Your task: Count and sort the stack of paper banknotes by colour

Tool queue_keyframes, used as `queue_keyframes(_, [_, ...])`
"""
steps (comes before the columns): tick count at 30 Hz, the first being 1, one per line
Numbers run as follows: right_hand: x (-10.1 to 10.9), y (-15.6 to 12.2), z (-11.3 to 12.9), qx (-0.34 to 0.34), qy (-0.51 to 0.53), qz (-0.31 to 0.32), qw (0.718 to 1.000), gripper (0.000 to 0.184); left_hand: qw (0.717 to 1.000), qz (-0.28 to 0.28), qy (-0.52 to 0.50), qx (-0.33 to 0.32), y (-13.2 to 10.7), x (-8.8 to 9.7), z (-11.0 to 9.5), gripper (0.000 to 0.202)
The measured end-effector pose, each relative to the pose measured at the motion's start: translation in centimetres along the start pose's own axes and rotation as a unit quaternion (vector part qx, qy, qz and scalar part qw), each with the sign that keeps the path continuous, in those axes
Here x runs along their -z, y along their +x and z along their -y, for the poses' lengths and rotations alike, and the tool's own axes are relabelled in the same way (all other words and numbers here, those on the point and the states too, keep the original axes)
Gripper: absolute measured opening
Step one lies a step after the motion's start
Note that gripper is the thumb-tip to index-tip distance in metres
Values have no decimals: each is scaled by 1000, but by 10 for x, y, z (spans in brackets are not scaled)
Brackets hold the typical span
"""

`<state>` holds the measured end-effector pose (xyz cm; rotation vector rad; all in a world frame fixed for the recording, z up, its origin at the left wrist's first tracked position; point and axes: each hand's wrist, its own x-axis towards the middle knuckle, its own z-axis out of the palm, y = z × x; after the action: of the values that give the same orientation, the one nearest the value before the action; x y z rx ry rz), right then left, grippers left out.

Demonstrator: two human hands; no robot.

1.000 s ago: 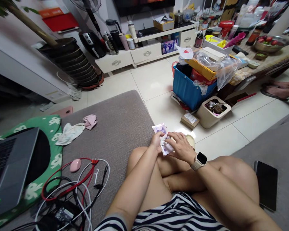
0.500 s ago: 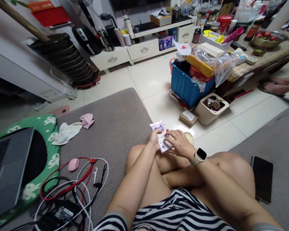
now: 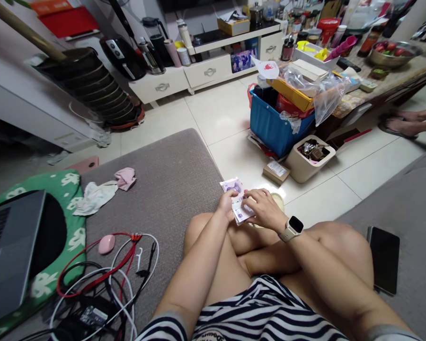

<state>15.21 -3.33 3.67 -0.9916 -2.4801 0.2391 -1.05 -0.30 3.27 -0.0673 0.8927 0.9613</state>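
Observation:
A small stack of purple and white banknotes (image 3: pixel 240 216) is held over my crossed legs, its far end tilted up and left. My left hand (image 3: pixel 226 204) is closed round the left side of the notes, thumb lying on top. From the right, my right hand (image 3: pixel 269 209) bends its fingers over the notes, with the thumb at their near edge. A pale watch (image 3: pixel 291 229) is on my right wrist. Behind the right hand, partly hidden, a pale round object (image 3: pixel 279 201) shows.
On the grey sofa seat (image 3: pixel 170 170) lie tangled cables (image 3: pixel 128 279), a pink case (image 3: pixel 106 244), cloths (image 3: pixel 95 196) and a laptop (image 3: pixel 16 241). A phone (image 3: pixel 384 260) rests at my right. A blue bin (image 3: pixel 279 125) and a cream bin (image 3: pixel 307 168) stand ahead; another person's feet (image 3: pixel 399 125) show right.
The whole view has shifted slightly. My right hand's fingers have moved a little over the banknotes, while the left hand keeps its hold.

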Motion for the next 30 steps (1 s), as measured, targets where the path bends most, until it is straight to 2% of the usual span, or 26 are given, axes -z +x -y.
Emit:
queue_keyframes(8, [3,1,-1,-7,20,10,1000,45,1000,7,27,-6,3,4,2,33])
queue_keyframes(13, [3,0,-2,-1,18,10,1000,38,1000,3,22,-23,3,4,2,35])
queue_keyframes(21, [1,1,0,-6,6,2,1000,24,999,-20,21,13,-1,0,1,34])
queue_keyframes(26, [4,1,0,3,10,8,1000,24,1000,-13,22,1,-1,0,2,32])
queue_keyframes(30, [7,0,-1,9,21,27,999,30,999,-17,37,-25,2,3,5,29])
